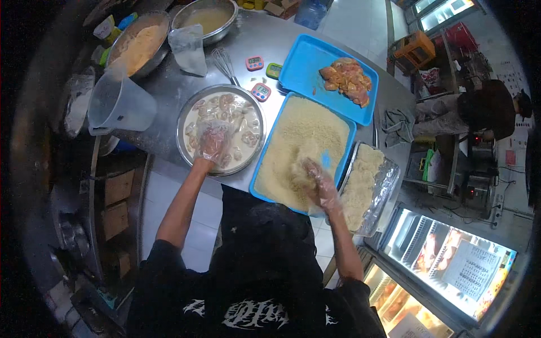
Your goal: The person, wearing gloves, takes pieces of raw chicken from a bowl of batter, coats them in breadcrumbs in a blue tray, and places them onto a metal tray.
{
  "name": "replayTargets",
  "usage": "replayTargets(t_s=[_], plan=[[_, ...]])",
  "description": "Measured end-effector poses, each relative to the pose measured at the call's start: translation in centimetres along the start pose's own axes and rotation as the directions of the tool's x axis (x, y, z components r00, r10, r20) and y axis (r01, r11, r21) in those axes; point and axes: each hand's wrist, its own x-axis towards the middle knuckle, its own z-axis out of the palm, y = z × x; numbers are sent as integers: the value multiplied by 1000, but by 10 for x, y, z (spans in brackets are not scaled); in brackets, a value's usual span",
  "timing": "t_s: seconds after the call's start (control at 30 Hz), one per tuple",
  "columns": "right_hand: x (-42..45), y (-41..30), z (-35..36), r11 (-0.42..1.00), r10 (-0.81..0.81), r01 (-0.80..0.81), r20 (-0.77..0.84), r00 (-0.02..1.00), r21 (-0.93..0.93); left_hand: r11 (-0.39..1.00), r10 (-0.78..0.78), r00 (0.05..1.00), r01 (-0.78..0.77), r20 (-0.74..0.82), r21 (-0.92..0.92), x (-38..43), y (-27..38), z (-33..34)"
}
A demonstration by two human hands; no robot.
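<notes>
My left hand [214, 141], in a clear plastic glove, dips into a steel bowl [180, 139] of milky batter [206, 164]. Several raw meat pieces, probably chicken [227, 100], lie in the liquid around it. What its fingers touch below is hidden. My right hand [322, 186], also gloved and dusted with crumbs, reaches into a blue tray [256, 179] of pale breadcrumbs [312, 122]. Crumbs blur around its fingers, so whether a piece is in them is unclear. Right of this tray, crumb-coated pieces [362, 181] lie in a plastic-lined metal tray [386, 186].
A second blue tray [304, 63] bears raw meat [348, 80]. A whisk [224, 63], timers [260, 91] and a plastic bag [189, 50] lie beyond the batter bowl. At left stand a clear jug [122, 103] and a bowl of flour-like powder [141, 46]. Another person [482, 110] stands at right.
</notes>
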Motion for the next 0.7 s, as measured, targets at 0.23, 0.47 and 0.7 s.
replayTargets(t_s=[0.23,0.47,0.7], plan=[[-28,10,22,543,37,-98,-93,995,-834,970,-62,982,17,180,242,-15,2,6],[-23,72,4,667,-165,-16,-169,972,-745,997,29,994,-36,109,67,-14,4,-14],[4,57,25,921,-131,-110,-564,816,-373,953,244,933,-180,-264,244,-21,-5,-39]])
